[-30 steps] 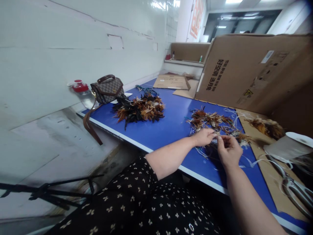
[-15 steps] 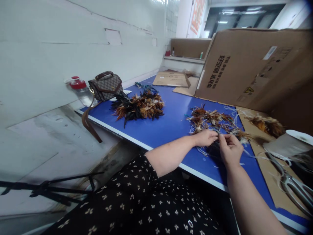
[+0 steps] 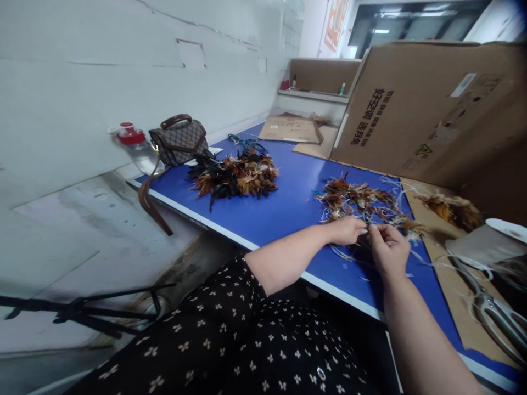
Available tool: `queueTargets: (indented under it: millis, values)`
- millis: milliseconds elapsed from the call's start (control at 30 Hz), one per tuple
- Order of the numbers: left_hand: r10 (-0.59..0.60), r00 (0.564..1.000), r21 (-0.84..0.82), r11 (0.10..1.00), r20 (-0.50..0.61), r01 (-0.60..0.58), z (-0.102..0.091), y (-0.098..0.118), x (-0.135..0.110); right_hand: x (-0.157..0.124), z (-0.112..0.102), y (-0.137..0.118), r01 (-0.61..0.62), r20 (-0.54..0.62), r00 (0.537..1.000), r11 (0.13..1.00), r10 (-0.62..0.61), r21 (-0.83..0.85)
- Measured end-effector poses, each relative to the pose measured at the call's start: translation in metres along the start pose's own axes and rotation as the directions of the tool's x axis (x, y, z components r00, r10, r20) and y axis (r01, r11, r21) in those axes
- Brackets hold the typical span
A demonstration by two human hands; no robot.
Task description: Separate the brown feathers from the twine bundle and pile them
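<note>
My left hand (image 3: 345,230) and my right hand (image 3: 387,249) meet over the blue table (image 3: 288,211), fingers pinched together on a small bunch of brown feathers and pale string (image 3: 365,235). Just beyond them lies a loose spread of brown and orange feathers (image 3: 358,200) with string tangled through it. A second, denser heap of dark and orange feathers (image 3: 234,176) lies further left on the table.
A patterned handbag (image 3: 179,140) and a red-capped bottle (image 3: 135,145) stand at the table's left end. Scissors (image 3: 494,312) and a spool of white ribbon (image 3: 486,247) rest on cardboard at the right. A big cardboard box (image 3: 432,104) stands behind. A black tripod (image 3: 82,312) lies on the floor.
Both hands stay pinched on the same feather bunch with only small finger shifts. The view has drifted slightly.
</note>
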State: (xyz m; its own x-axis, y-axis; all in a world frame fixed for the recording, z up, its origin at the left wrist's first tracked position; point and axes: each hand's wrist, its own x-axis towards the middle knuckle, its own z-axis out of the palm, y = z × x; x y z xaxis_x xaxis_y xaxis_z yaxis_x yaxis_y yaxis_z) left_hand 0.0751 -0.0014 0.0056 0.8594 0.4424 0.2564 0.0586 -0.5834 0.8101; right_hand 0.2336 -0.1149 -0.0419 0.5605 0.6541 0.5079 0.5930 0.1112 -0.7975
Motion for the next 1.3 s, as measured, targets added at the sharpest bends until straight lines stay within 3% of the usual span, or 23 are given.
queueTargets:
  millis: [167, 267, 367, 533, 667, 767, 867, 1100, 1167, 1300]
  values:
    - [-0.048, 0.993, 0.079, 0.995, -0.112, 0.057, -0.001, 0.000, 0.001, -0.005, -0.015, -0.010, 0.035, 0.095, 0.995, 0.999, -0.035, 0.000]
    - [-0.058, 0.991, 0.100, 0.992, -0.122, 0.070, 0.000, 0.001, 0.002, -0.010, -0.032, -0.020, 0.076, 0.185, 0.981, 0.996, -0.067, -0.041]
    - [-0.046, 0.998, 0.087, 0.995, -0.040, 0.049, 0.001, 0.004, 0.001, -0.002, -0.046, -0.031, 0.141, 0.305, 0.946, 0.986, -0.107, -0.093]
    - [0.036, 0.988, -0.015, 0.999, 0.147, -0.035, -0.002, 0.013, -0.002, 0.038, -0.052, -0.035, 0.171, 0.434, 0.894, 0.981, -0.114, -0.096]
    - [0.082, 0.975, -0.230, 0.973, 0.207, -0.033, -0.003, 0.016, -0.004, 0.051, -0.054, -0.026, 0.139, 0.432, 0.896, 0.988, -0.099, -0.064]
    - [-0.001, 0.987, -0.459, 0.885, 0.163, 0.076, 0.001, 0.013, -0.005, 0.039, -0.055, -0.017, 0.136, 0.372, 0.923, 0.989, -0.103, -0.064]
    - [-0.092, 0.989, -0.551, 0.823, 0.111, 0.139, 0.007, 0.010, -0.003, 0.022, -0.054, -0.013, 0.164, 0.297, 0.946, 0.982, -0.130, -0.093]
    - [-0.087, 0.990, -0.238, 0.969, -0.109, 0.059, 0.005, 0.007, 0.001, 0.003, -0.047, -0.025, 0.312, 0.287, 0.925, 0.929, -0.249, -0.199]
    - [-0.053, 0.994, -0.176, 0.984, -0.095, 0.036, 0.004, 0.008, -0.001, 0.003, -0.048, -0.027, 0.326, 0.305, 0.918, 0.921, -0.254, -0.215]
    - [0.013, 0.999, -0.113, 0.994, 0.040, -0.009, 0.004, 0.012, -0.008, 0.014, -0.056, -0.022, 0.274, 0.303, 0.931, 0.940, -0.206, -0.203]
